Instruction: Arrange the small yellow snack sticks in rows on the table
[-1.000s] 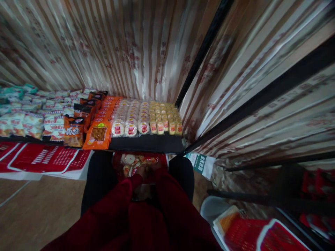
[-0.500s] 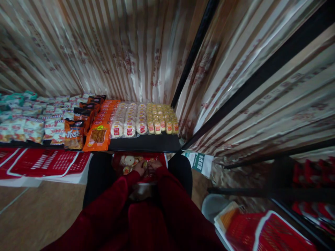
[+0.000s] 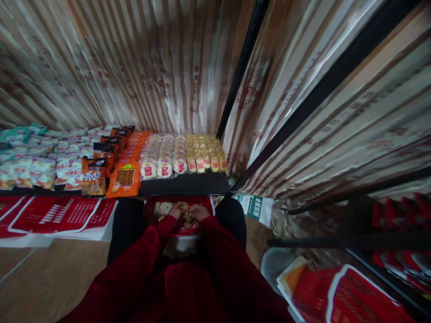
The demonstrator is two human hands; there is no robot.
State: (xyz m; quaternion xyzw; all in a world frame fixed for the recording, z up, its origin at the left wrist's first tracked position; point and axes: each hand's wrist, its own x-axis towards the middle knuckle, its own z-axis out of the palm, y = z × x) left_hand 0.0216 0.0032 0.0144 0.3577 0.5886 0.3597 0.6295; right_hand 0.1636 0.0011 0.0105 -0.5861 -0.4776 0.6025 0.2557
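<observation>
Between my knees stands a red basket (image 3: 213, 202) with small wrapped snacks in it. My left hand (image 3: 176, 210) is over the basket, fingers closed round a small yellow-wrapped snack (image 3: 186, 209). Close on its right, my right hand (image 3: 199, 212) has its fingers bent and pinched at the same cluster of yellow wrappers; how many pieces are there is too dim to tell. A round white packaged snack (image 3: 164, 207) lies in the basket left of my left hand.
Ahead runs a black shelf (image 3: 185, 185) holding rows of yellow snack packs (image 3: 201, 164), round white packs (image 3: 164, 169), orange bags (image 3: 124, 178) and white bags (image 3: 42, 172). Red baskets are at left (image 3: 67, 215) and lower right (image 3: 357, 296). Black frame posts (image 3: 242, 72) rise behind.
My hands have come up slightly from the basket's contents, with yellow-wrapped snacks now showing between the fingers. The view has shifted a little.
</observation>
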